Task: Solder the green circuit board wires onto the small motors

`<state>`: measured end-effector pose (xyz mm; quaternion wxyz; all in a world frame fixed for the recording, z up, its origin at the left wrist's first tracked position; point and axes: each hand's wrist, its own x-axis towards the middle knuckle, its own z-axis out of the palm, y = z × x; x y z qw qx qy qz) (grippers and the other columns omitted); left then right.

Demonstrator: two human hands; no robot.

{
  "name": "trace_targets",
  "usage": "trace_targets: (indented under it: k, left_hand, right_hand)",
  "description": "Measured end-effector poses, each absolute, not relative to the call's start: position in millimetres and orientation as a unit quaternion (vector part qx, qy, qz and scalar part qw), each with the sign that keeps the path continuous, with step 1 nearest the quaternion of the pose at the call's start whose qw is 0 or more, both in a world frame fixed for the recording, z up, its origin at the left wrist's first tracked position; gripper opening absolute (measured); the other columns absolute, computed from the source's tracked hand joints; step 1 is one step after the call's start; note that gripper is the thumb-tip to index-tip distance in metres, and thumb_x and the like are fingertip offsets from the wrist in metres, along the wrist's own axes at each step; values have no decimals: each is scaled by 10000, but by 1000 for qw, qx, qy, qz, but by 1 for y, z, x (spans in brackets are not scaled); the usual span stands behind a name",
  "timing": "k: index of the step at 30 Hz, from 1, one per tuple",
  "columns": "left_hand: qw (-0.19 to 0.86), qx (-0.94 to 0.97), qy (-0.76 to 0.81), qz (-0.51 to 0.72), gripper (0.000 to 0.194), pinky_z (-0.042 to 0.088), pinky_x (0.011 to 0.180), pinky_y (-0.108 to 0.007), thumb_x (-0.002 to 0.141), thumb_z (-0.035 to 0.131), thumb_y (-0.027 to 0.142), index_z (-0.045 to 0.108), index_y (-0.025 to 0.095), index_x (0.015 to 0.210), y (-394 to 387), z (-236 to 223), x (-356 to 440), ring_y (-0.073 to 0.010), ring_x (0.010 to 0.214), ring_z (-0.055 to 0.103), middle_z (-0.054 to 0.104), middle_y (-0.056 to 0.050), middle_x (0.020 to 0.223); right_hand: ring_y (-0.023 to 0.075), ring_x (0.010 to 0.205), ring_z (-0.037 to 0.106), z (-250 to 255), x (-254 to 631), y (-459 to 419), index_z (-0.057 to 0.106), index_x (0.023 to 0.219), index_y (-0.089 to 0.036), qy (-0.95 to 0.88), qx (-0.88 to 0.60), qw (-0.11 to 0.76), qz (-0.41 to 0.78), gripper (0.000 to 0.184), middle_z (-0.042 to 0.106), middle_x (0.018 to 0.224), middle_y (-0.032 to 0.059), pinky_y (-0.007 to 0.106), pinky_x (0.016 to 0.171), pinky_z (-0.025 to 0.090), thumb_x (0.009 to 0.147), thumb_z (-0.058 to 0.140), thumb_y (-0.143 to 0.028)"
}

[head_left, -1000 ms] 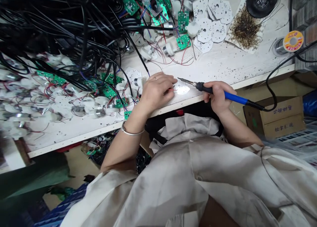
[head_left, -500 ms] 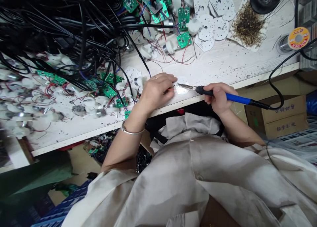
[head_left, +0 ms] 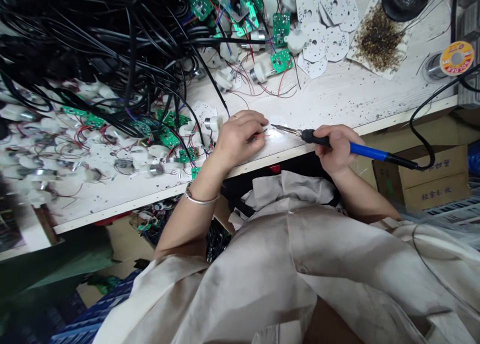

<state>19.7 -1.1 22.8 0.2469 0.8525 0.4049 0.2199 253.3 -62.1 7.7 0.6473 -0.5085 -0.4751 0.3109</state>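
My left hand (head_left: 242,136) rests at the table's front edge with its fingers pinched together. Thin red and black wires (head_left: 267,135) poke out from between the fingertips. Just right of them lies a white circuit board (head_left: 278,132), bright with glare and partly covered by the iron. A soldering iron (head_left: 365,151) with a blue and black handle is gripped in my right hand (head_left: 337,146). Its metal tip points left over the board, close to the wire ends; whether it touches the board I cannot tell.
Black cables (head_left: 112,39), white motor-like parts and green circuit boards (head_left: 281,60) crowd the left and back. White boards (head_left: 315,39) are piled behind. At the right are dark crumbs on a card (head_left: 378,41), a black dish (head_left: 407,1) and a solder spool (head_left: 456,58).
The view has shifted slightly, moving the bench rightward in the picture. My right hand and the soldering iron sit a little farther right. My left hand keeps its pinch on the wires.
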Motion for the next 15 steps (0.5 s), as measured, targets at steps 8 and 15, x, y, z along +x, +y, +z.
trace_targets:
  k: [8, 15]
  left_hand:
    - [259, 854, 404, 200, 116, 564, 982, -461, 866, 535, 189, 618, 213, 788, 1, 23, 19, -224, 1097, 688, 753, -33, 1068]
    - [261, 856, 400, 200, 117, 562, 984, -464, 871, 547, 198, 646, 213, 811, 0, 21, 18, -229, 1111, 688, 760, -33, 1089]
  right_hand:
    - [123, 380, 513, 3, 257, -63, 761, 812, -291, -562, -522, 565, 306, 420, 587, 504, -43, 325, 501, 551, 976, 491, -569]
    - [117, 419, 547, 9, 256, -59, 769, 832, -289, -582, -507, 548, 321, 384, 540, 466, -57, 302, 554, 567, 983, 512, -531]
